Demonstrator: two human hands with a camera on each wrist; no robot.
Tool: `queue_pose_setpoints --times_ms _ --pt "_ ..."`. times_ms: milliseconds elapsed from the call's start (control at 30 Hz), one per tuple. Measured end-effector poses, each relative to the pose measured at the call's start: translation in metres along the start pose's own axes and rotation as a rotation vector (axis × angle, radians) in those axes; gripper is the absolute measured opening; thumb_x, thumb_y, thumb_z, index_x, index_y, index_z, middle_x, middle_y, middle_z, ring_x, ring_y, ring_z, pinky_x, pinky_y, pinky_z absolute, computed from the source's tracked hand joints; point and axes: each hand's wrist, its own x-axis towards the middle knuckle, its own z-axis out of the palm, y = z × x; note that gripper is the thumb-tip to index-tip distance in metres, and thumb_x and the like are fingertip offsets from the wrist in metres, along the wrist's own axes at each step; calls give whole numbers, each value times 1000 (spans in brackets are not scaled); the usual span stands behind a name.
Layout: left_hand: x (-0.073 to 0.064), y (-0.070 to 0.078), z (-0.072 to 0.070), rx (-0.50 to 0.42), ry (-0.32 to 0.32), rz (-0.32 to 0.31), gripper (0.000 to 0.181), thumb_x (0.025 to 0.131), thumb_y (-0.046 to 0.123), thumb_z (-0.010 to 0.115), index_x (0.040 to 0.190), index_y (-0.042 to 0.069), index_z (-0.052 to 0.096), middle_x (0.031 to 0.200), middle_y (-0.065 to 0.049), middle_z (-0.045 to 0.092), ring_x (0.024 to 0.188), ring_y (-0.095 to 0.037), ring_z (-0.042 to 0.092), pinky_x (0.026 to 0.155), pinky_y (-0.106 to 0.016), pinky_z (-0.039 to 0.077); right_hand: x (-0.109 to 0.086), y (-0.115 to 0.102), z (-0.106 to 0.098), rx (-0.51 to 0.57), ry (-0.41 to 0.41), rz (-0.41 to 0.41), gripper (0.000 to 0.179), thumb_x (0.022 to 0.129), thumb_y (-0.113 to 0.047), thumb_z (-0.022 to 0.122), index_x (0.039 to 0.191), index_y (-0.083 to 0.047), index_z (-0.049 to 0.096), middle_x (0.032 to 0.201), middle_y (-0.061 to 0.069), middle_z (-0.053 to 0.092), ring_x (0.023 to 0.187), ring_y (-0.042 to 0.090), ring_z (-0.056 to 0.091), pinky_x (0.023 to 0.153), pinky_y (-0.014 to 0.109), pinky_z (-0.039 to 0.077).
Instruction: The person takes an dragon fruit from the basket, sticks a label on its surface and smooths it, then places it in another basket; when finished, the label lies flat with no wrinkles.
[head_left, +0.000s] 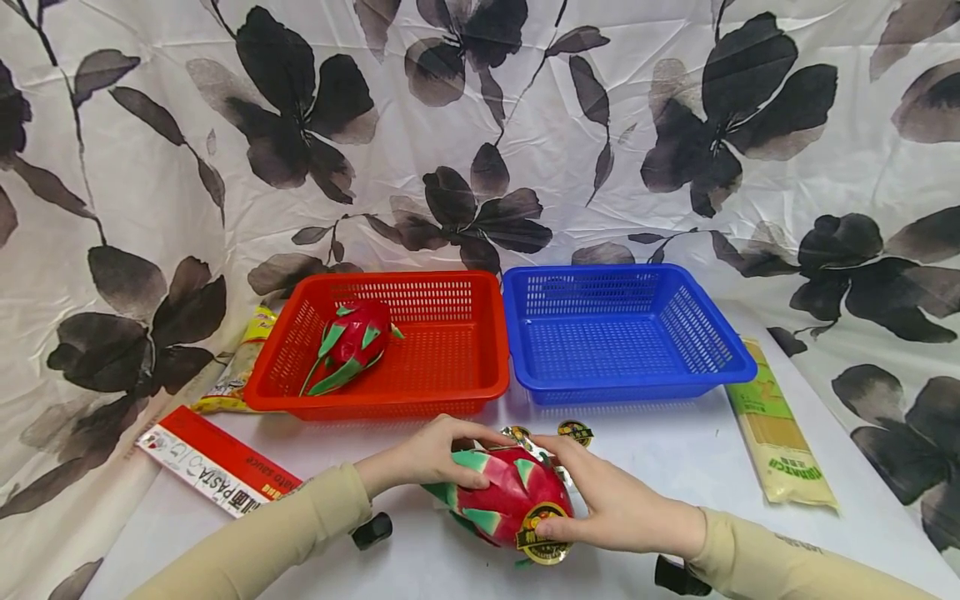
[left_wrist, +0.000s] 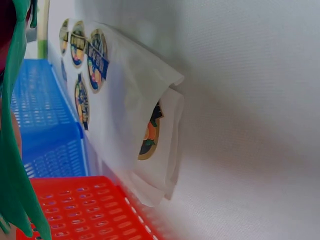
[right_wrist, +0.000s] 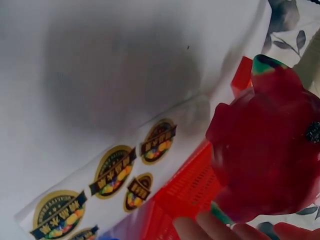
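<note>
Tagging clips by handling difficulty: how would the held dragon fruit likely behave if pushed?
The dragon fruit would probably roll unevenly, since its body is rounded but scales jut out. Its glossy skin may be slippery. The thin green tips would likely bend.

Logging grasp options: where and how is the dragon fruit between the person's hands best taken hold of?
Probably by the red body of the dragon fruit, from above with a hand at each side, as the left hand and right hand hold it. It is wide and rounded; the thin green tip at its left end looks a weaker hold.
</note>
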Motion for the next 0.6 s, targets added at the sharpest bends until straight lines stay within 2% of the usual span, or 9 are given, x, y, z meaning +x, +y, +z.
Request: queue_pose_setpoints --times_ms 200,500,600 --pt "1 3 0 47 8 44 48 75 37 73 120 23 63 111 3 66 85 -7 58 73 -25 51 0 1 2 57 -80 57 79 81 -50 63 141 -13 28 131 -1 44 114 16 49 89 35 50" --pt "2 10 3 73 -6 88 48 74 31 76 119 23 63 110 5 66 81 -5 57 71 -24 51 0 0 3 64 -77 51 76 83 -47 63 141 -9 31 130 0 47 115 17 50 90 33 49" --pt "2 12 4 89 -19 111 48 74 30 77 119 22 63 111 5 66 81 -3 56 71 -23 51 2 -1 3 99 -100 84 73 84 -46 61 140 -11 32 129 -1 49 115 18 50 89 32 49"
